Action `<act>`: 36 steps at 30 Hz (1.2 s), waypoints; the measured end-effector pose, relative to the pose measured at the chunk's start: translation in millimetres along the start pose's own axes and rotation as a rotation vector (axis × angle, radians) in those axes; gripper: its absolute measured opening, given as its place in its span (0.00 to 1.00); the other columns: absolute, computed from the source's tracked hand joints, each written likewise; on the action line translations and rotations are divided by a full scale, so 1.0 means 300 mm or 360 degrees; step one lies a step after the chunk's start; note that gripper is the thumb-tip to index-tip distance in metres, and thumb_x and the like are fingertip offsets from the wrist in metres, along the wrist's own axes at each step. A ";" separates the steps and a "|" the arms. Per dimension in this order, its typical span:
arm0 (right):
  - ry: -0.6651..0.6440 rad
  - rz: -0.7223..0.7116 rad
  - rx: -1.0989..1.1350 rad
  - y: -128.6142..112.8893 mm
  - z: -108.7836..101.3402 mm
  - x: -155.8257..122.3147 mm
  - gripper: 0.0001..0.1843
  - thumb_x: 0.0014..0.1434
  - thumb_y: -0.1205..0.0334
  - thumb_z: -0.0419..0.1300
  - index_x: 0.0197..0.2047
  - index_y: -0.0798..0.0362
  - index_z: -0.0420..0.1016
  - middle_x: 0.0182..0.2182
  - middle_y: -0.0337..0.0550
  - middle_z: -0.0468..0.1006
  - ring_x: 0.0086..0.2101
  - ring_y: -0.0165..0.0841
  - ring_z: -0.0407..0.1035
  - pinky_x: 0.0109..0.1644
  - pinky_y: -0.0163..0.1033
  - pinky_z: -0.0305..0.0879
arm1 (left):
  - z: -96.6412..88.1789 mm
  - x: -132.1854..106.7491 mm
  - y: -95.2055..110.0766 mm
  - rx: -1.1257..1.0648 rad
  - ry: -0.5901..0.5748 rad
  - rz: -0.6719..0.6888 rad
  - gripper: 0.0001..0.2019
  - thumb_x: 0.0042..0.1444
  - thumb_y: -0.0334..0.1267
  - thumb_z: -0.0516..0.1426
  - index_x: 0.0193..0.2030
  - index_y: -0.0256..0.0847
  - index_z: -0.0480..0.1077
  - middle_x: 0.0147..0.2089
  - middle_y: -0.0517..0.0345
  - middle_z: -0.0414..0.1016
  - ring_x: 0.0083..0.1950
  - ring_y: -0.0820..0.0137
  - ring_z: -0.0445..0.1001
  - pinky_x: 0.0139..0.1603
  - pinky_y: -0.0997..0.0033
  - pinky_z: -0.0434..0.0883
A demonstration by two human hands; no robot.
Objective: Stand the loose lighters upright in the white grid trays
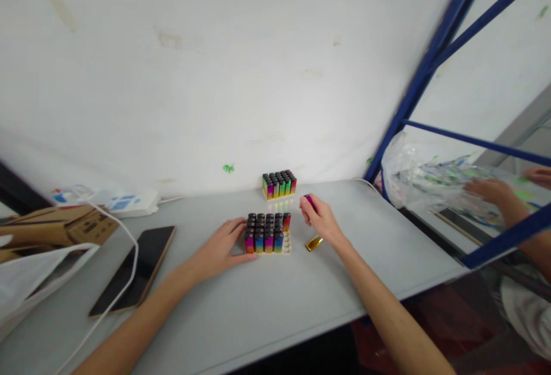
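Observation:
A white tray (pixel 287 247) holds rows of upright lighters (pixel 264 235) with black tops and rainbow-coloured bodies. Its right-hand column has bare slots in front of a single red lighter (pixel 286 221). My left hand (pixel 224 250) grips the tray's left side, thumb at the front corner and fingers towards the back. Just right of the tray, my right hand (pixel 317 216) is raised and closed around a lighter (pixel 309 198); only its purple end shows above the fingers. Below that hand a shiny gold piece (pixel 314 243) lies on the table.
A second full block of lighters (pixel 279 185) stands against the wall. At left are a phone-like tablet (pixel 133 271), a white cable (pixel 133 248) and a cardboard box (pixel 64 225). A blue metal frame (pixel 424 82) rises at right; beyond it show another person's hands (pixel 491 191) and plastic bags (pixel 404 168).

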State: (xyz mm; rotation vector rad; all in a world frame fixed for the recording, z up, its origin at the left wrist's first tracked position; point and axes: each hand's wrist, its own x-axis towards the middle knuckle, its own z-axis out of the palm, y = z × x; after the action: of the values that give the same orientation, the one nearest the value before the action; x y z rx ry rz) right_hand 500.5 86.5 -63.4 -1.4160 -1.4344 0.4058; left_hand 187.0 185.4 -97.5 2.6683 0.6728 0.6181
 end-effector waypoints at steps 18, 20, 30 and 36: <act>-0.0582 -0.0158 -0.0492 -0.050 0.002 -0.078 0.26 0.76 0.40 0.55 0.36 0.50 0.79 0.30 0.45 0.83 0.30 0.37 0.75 0.39 0.38 0.65 | 0.005 0.007 -0.004 -0.0018 -0.0032 -0.0016 0.37 0.61 0.66 0.64 0.68 0.43 0.72 0.71 0.40 0.73 0.71 0.46 0.72 0.75 0.44 0.69; -0.0560 -0.0104 -0.0752 -0.065 0.020 -0.059 0.25 0.74 0.40 0.59 0.35 0.50 0.79 0.31 0.48 0.84 0.31 0.38 0.75 0.40 0.39 0.65 | 0.004 0.009 0.000 -0.0023 -0.0029 -0.0014 0.37 0.60 0.66 0.64 0.67 0.42 0.73 0.70 0.40 0.74 0.70 0.45 0.72 0.74 0.43 0.70; -0.0443 0.0219 -0.1022 -0.072 -0.108 -0.136 0.23 0.78 0.42 0.53 0.46 0.51 0.80 0.35 0.47 0.86 0.37 0.40 0.80 0.42 0.39 0.64 | 0.011 0.012 -0.007 -0.0010 -0.0014 -0.0009 0.38 0.60 0.67 0.64 0.66 0.41 0.74 0.69 0.38 0.74 0.70 0.45 0.72 0.74 0.44 0.70; -0.0190 0.0721 -0.1583 -0.054 -0.089 -0.202 0.29 0.74 0.39 0.57 0.61 0.56 0.75 0.45 0.65 0.85 0.45 0.52 0.82 0.44 0.44 0.68 | 0.019 0.015 -0.019 -0.0001 0.0015 0.0012 0.37 0.60 0.67 0.64 0.65 0.42 0.74 0.68 0.40 0.76 0.69 0.45 0.74 0.73 0.44 0.71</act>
State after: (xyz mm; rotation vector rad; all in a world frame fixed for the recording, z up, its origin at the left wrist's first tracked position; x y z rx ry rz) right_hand 499.9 18.3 -64.7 -2.5725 -1.4607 0.0192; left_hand 191.4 191.3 -103.1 2.6704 0.6651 0.6330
